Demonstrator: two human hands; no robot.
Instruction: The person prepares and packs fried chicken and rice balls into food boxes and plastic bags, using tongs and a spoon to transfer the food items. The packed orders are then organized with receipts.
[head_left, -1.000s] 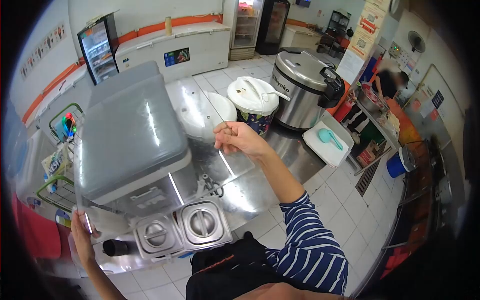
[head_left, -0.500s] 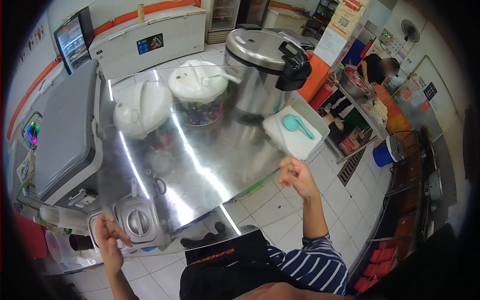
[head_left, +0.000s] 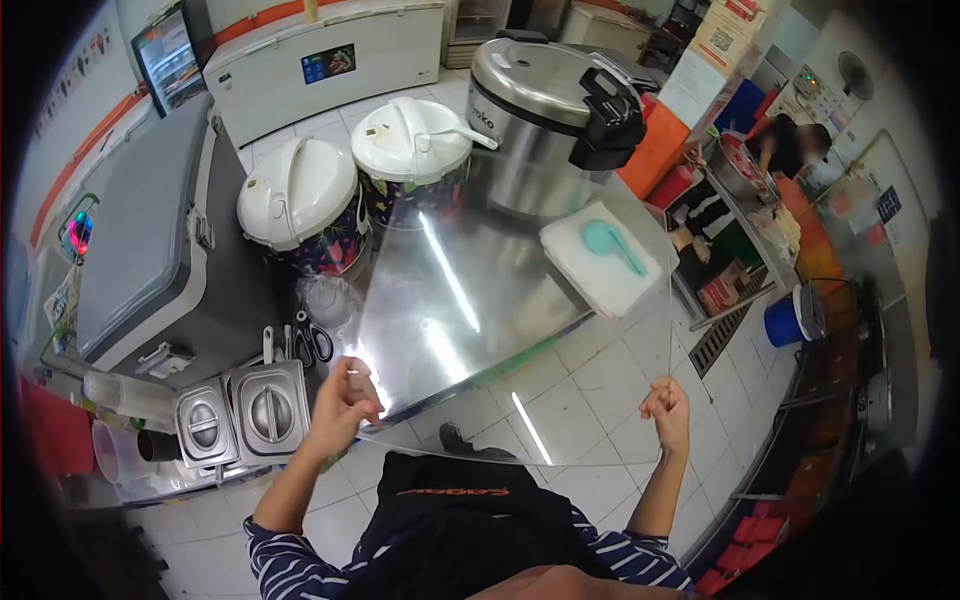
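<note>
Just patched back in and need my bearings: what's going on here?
The person holds up a large clear sheet by its near side, the left hand and right hand spread apart. Beyond it stand two pots with white lids and a large steel cooker, its lid closed.

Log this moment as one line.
Left hand: holding transparent flat sheet; right hand: holding same sheet; sheet: partly over shiny metal table
</note>
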